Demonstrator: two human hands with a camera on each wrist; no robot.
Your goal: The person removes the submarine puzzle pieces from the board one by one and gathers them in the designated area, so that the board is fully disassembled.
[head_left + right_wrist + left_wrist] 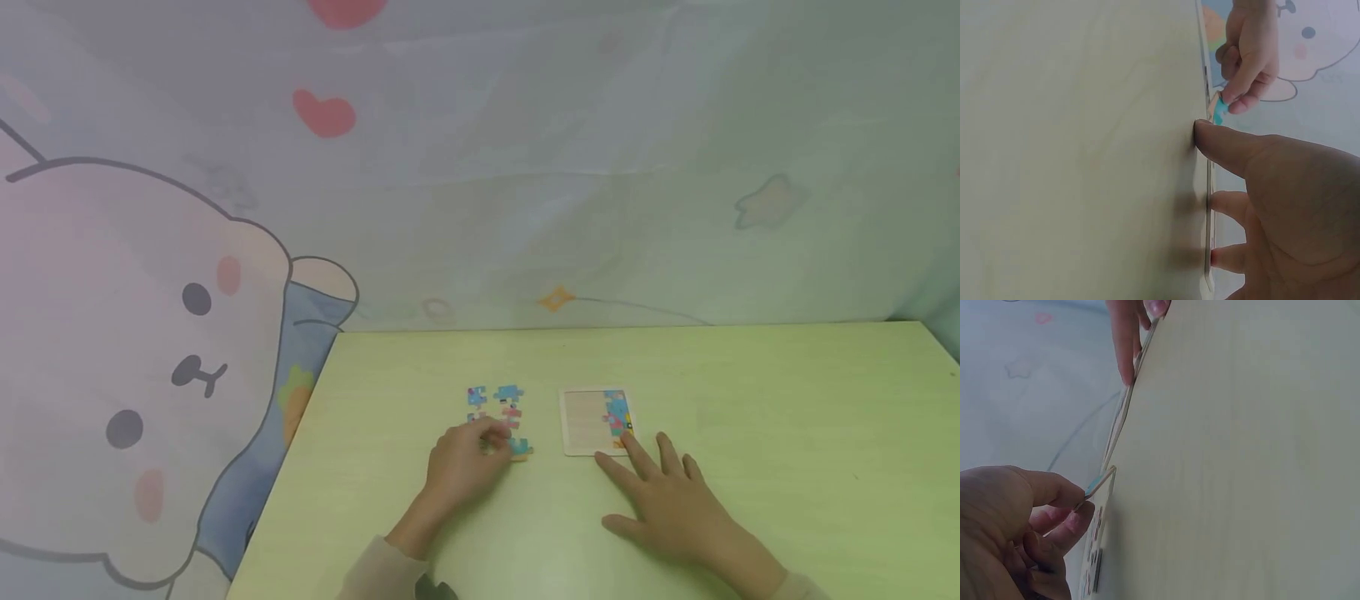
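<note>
Left hand (467, 465) pinching one puzzle piece (1220, 111); right hand (670, 510), spread wide, touching one tray (585, 423); at least four loose pieces (508, 392) on one bench (787, 417).

The left hand (465, 465) is partly hiding the loose pieces (510, 392) in the head view, and those pieces are looking too small for their details to be told. Its fingertips are covering one end of the held piece (1093, 485), which is showing nearly edge-on. The right hand (671, 508) is covering the tray's (583, 423) near right corner. The bottom edge is cutting off both sleeves (385, 575), the left edge the printed animal (142, 350), the top edge a red shape (347, 10)
</note>
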